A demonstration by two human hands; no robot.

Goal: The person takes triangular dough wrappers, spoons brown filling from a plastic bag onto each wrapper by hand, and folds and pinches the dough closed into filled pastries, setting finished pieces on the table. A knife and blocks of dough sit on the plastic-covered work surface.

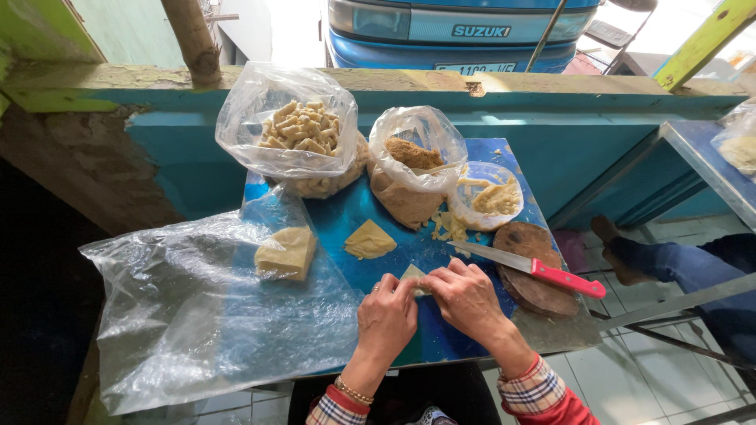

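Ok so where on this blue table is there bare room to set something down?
Bare blue tabletop shows below the hands, near the front edge, and a smaller patch between the folded wrapper and the knife. The back is crowded with three filled bags; the clear plastic sheet covers the left.

Three clear plastic bags (287,130) (413,157) (205,307) on blue table (457,338)

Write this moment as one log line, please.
left hand: holds pale wrapper piece | right hand: same piece, both pinch it | knife: red handle, on round wooden board | rolled pieces in bag
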